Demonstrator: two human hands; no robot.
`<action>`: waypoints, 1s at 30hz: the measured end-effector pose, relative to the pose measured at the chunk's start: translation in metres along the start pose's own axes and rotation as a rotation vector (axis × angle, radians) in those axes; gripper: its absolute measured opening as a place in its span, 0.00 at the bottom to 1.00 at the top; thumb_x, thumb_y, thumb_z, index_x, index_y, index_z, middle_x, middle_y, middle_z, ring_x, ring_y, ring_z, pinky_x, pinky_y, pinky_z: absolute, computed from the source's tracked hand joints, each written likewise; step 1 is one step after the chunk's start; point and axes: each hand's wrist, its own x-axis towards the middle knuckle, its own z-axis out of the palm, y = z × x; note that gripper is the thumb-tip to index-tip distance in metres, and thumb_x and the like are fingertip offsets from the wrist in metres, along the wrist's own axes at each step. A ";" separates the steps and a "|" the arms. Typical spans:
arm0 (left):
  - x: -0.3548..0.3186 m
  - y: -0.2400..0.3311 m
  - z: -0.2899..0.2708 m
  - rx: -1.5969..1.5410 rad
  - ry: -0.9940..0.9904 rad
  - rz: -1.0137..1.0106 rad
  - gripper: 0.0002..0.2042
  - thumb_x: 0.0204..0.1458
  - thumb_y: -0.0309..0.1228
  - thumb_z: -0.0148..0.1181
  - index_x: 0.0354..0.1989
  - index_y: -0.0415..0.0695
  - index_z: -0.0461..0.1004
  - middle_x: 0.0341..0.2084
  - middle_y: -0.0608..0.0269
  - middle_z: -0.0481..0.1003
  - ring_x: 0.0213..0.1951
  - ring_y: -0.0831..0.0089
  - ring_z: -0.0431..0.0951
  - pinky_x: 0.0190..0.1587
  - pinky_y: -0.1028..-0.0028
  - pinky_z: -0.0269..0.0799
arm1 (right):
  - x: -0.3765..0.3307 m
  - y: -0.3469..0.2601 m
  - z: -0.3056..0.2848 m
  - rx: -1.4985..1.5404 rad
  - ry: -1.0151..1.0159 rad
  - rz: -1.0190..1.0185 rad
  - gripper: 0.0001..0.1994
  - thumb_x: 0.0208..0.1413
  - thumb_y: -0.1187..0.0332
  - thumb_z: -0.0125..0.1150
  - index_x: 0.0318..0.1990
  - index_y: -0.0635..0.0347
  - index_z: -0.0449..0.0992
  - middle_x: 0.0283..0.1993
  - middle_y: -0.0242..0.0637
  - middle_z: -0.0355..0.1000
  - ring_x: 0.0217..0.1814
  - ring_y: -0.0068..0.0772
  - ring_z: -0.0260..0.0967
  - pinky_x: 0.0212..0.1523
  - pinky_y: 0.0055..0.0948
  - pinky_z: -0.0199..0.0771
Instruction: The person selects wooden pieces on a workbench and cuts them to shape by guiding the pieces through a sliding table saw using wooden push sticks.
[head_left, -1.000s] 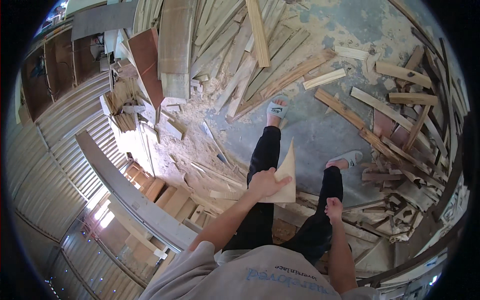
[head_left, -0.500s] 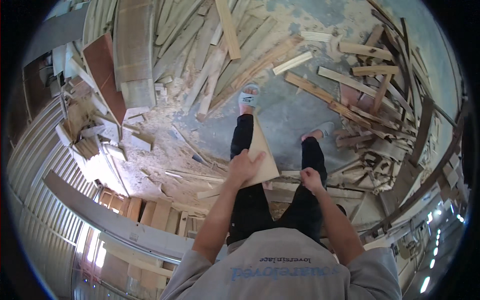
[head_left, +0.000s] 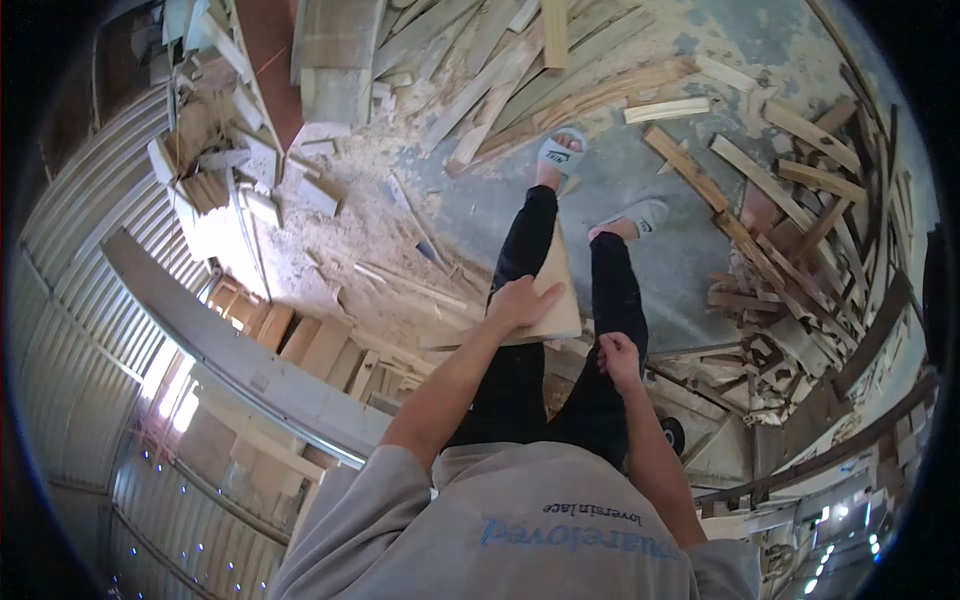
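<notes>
Pale board point(head_left: 558, 270), narrowing toward twelve o'clock, seems at a holding step: left hand point(head_left: 523, 303) grips it, right hand point(head_left: 618, 357) curls, apparently empty; moving it calls for balance.

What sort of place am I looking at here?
Probably a woodworking shop: a heap of wood offcuts lies on the right, what looks like sawdust coats much of the floor, and the left hand holds a pale board.

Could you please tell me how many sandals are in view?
2: the left sandal is beyond the pale board under the left hand; the right sandal sits farther right and lower in view.
</notes>
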 end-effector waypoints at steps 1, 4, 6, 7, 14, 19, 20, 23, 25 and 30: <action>0.001 0.001 0.005 -0.008 -0.001 0.001 0.47 0.48 0.70 0.46 0.49 0.28 0.71 0.45 0.32 0.74 0.51 0.43 0.75 0.54 0.55 0.69 | 0.001 0.005 -0.004 0.028 -0.008 0.015 0.09 0.62 0.63 0.56 0.40 0.60 0.74 0.24 0.31 0.69 0.21 0.22 0.67 0.19 0.24 0.68; -0.004 0.011 0.013 0.015 -0.052 -0.041 0.45 0.48 0.70 0.45 0.48 0.30 0.73 0.46 0.34 0.75 0.51 0.44 0.75 0.54 0.55 0.69 | -0.003 0.011 -0.021 0.152 -0.031 -0.017 0.09 0.63 0.63 0.55 0.41 0.60 0.74 0.23 0.31 0.68 0.21 0.22 0.67 0.19 0.25 0.68; 0.000 0.013 0.022 0.012 -0.029 -0.053 0.44 0.48 0.70 0.46 0.49 0.32 0.73 0.46 0.37 0.75 0.51 0.46 0.75 0.54 0.56 0.70 | -0.001 0.012 -0.031 0.127 -0.056 -0.024 0.10 0.63 0.63 0.55 0.42 0.60 0.73 0.23 0.30 0.68 0.21 0.22 0.66 0.19 0.25 0.68; 0.000 0.012 0.027 0.022 -0.013 -0.043 0.43 0.48 0.70 0.47 0.49 0.34 0.74 0.47 0.40 0.76 0.52 0.48 0.76 0.54 0.57 0.70 | -0.001 0.011 -0.034 0.115 -0.050 -0.028 0.10 0.63 0.62 0.56 0.41 0.60 0.73 0.23 0.30 0.68 0.21 0.22 0.66 0.20 0.24 0.68; -0.008 0.007 0.039 -0.175 0.054 0.019 0.42 0.48 0.69 0.46 0.46 0.34 0.75 0.44 0.37 0.76 0.50 0.45 0.75 0.54 0.55 0.69 | 0.001 -0.009 -0.041 0.048 -0.094 -0.126 0.11 0.64 0.61 0.55 0.40 0.60 0.73 0.23 0.29 0.67 0.21 0.20 0.65 0.19 0.22 0.67; -0.036 0.000 0.051 -0.401 0.183 0.049 0.41 0.51 0.67 0.46 0.45 0.33 0.74 0.42 0.37 0.77 0.48 0.44 0.76 0.51 0.54 0.70 | 0.004 -0.025 -0.064 -0.341 -0.144 -0.151 0.09 0.64 0.62 0.54 0.38 0.58 0.73 0.22 0.29 0.67 0.18 0.21 0.65 0.16 0.22 0.65; -0.041 -0.001 0.048 -0.433 0.177 0.057 0.41 0.51 0.67 0.46 0.45 0.32 0.74 0.41 0.37 0.77 0.48 0.44 0.77 0.51 0.54 0.71 | 0.001 -0.031 -0.069 -0.362 -0.141 -0.165 0.09 0.64 0.62 0.54 0.38 0.58 0.73 0.22 0.29 0.67 0.18 0.21 0.65 0.16 0.22 0.65; -0.054 -0.021 0.040 -0.453 0.198 0.061 0.41 0.50 0.67 0.46 0.47 0.32 0.72 0.41 0.37 0.77 0.48 0.44 0.77 0.51 0.54 0.71 | -0.011 -0.053 -0.088 -0.494 -0.036 -0.166 0.11 0.63 0.62 0.54 0.34 0.60 0.72 0.20 0.29 0.66 0.18 0.22 0.66 0.16 0.22 0.65; -0.062 -0.046 0.037 -0.451 0.201 0.053 0.41 0.51 0.67 0.46 0.48 0.32 0.71 0.42 0.37 0.77 0.48 0.45 0.77 0.51 0.54 0.71 | -0.012 -0.068 -0.098 -0.583 0.003 -0.230 0.11 0.63 0.62 0.54 0.33 0.60 0.72 0.20 0.29 0.66 0.18 0.22 0.66 0.16 0.22 0.64; -0.052 -0.077 0.005 -0.490 0.173 0.028 0.42 0.51 0.67 0.46 0.50 0.32 0.69 0.43 0.37 0.76 0.49 0.45 0.76 0.52 0.54 0.70 | -0.026 -0.136 -0.085 -0.596 0.164 -0.190 0.11 0.62 0.64 0.54 0.30 0.61 0.72 0.19 0.28 0.65 0.19 0.21 0.64 0.16 0.24 0.59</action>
